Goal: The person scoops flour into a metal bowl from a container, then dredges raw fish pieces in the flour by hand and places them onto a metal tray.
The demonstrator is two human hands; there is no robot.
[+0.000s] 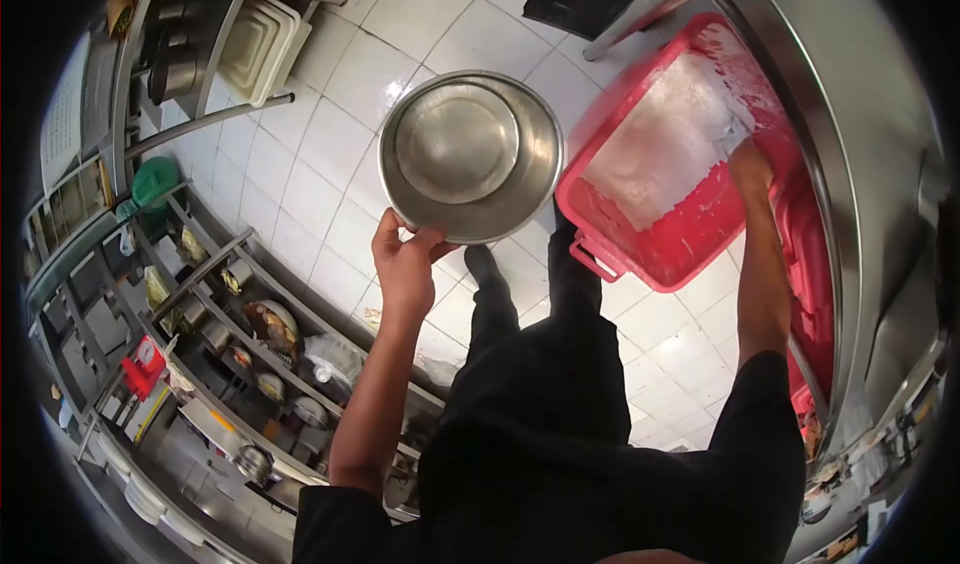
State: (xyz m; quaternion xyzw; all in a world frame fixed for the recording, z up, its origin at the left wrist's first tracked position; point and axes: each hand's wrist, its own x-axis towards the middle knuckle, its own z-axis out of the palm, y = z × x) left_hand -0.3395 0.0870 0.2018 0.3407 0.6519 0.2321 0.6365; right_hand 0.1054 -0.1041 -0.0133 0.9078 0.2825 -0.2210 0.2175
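Note:
My left hand point(405, 264) grips the near rim of a round stainless steel bowl point(540, 144), thumb over the edge. The bowl hangs above the tiled floor, and its shiny inside faces up with nothing in it. To the right is a deep pink plastic tub point(665, 264) with a handle at its near end. White powder point(655, 134) covers much of its bottom and sticks to the walls. Inside the tub, my right hand point(752, 171) reaches down to the powder, its fingers curled and mostly hidden. A pale thing at the fingertips is too unclear to name.
A metal rack point(240, 274) with pots and bowls of food lines the left. White trays point(262, 49) stand upright at upper left. A steel counter edge point(835, 194) curves along the right, close to my right arm. White tiles point(300, 194) cover the floor.

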